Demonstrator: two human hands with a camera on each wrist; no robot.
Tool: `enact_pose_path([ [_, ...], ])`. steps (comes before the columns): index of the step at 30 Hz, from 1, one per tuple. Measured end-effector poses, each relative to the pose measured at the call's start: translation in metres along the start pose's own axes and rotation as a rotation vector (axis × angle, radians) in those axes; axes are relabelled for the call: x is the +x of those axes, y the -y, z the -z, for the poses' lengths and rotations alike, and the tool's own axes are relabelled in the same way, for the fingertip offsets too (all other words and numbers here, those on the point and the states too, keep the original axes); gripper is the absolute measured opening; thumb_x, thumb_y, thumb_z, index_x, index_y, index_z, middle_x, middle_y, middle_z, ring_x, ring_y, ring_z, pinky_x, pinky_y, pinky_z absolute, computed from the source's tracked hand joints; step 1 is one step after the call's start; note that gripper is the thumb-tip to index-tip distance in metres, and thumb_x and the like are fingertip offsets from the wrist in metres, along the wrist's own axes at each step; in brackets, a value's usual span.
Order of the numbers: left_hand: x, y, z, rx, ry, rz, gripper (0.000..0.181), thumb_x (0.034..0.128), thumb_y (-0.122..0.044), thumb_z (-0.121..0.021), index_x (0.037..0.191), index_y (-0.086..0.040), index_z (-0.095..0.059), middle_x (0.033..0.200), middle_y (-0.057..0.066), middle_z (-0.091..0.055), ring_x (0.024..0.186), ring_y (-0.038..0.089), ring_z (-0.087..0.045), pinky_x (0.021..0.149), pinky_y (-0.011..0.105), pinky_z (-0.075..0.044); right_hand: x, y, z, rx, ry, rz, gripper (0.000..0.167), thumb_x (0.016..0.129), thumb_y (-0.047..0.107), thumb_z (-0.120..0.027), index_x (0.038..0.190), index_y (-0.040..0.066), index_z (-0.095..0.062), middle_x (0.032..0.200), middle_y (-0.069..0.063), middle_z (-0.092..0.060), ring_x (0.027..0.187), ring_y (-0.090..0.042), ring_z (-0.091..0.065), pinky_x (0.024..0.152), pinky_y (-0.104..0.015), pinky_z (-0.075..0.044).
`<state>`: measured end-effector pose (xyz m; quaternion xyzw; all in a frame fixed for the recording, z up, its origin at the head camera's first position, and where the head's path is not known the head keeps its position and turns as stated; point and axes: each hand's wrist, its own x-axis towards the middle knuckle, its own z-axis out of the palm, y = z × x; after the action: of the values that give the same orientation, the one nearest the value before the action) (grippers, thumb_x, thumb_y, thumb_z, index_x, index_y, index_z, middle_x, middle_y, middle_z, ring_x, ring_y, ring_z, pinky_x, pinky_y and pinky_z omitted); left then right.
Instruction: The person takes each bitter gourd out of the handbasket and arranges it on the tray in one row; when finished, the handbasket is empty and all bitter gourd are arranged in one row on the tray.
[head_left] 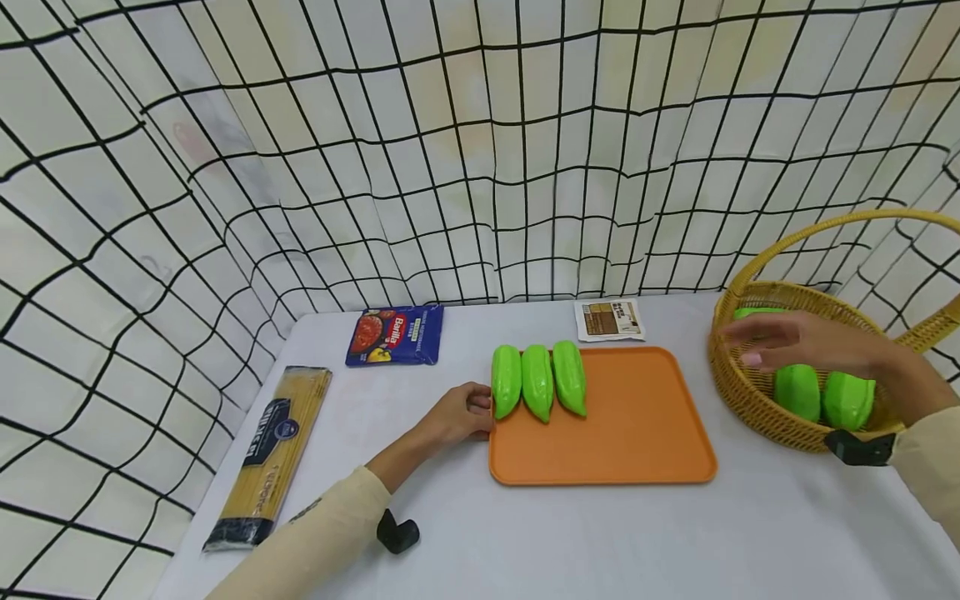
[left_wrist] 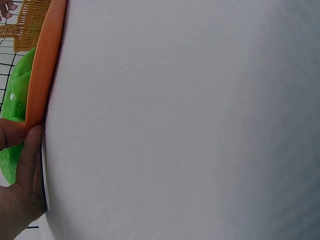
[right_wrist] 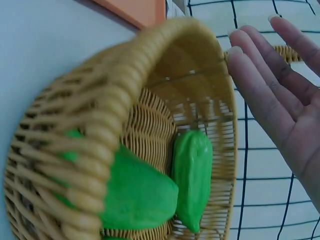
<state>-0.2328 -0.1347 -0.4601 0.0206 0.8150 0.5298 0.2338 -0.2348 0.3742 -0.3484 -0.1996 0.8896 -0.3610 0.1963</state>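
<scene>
My left hand [head_left: 459, 412] pinches the left edge of an orange tray [head_left: 622, 442]; in the left wrist view the thumb [left_wrist: 11, 134] is on top and the fingers [left_wrist: 29, 155] lie underneath. Three glossy green ridged fruits [head_left: 537, 379], shaped like star fruit, lie side by side on the tray's upper left. Over the wicker basket [head_left: 738, 408] at the right hovers my right hand [head_left: 817, 342], its fingers extended and holding nothing. More green fruits [right_wrist: 192, 175] lie inside the basket, partly hidden by its rim and the hand.
A blue Barilla packet [head_left: 395, 335] lies at the back left, a spaghetti pack [head_left: 273, 454] at the far left. Behind the tray is a small white-and-brown sachet [head_left: 610, 320]. The basket's tall handle [head_left: 840, 221] arches up, and black netting surrounds the white table.
</scene>
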Motion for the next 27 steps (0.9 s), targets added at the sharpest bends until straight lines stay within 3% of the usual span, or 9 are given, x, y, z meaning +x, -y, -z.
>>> enact_pose_path([
  [16,-0.002,-0.004,-0.001,0.002,0.005,-0.001,0.06,0.0835,-0.001,-0.07,0.14,0.002,-0.049,0.122,0.016,-0.058,0.101,0.022,-0.064,0.082,0.031,-0.063,-0.003,-0.042,0.029,0.008,-0.008,-0.175,0.061,0.1,0.029,-0.06,0.149,-0.001,-0.038,0.145,-0.031,-0.047,0.107,-0.001,-0.063,0.088,-0.033,-0.06],
  [23,-0.002,-0.002,0.0,-0.006,0.013,-0.001,0.06,0.0831,-0.001,-0.071,0.139,0.002,-0.049,0.122,0.015,-0.057,0.101,0.023,-0.063,0.082,0.032,-0.063,0.0,-0.059,0.03,-0.076,-0.004,-0.212,0.064,0.1,0.035,-0.059,0.149,-0.002,-0.038,0.148,-0.036,-0.039,0.122,-0.043,-0.057,0.092,-0.052,-0.058],
  [27,-0.002,-0.003,0.0,-0.001,0.005,0.006,0.061,0.0828,-0.002,-0.072,0.139,0.001,-0.05,0.121,0.014,-0.058,0.1,0.022,-0.063,0.082,0.032,-0.063,0.004,-0.064,0.028,-0.08,0.043,-0.26,0.068,0.1,0.04,-0.057,0.15,-0.002,-0.036,0.15,-0.039,-0.034,0.13,-0.056,-0.044,0.094,-0.059,-0.054],
])
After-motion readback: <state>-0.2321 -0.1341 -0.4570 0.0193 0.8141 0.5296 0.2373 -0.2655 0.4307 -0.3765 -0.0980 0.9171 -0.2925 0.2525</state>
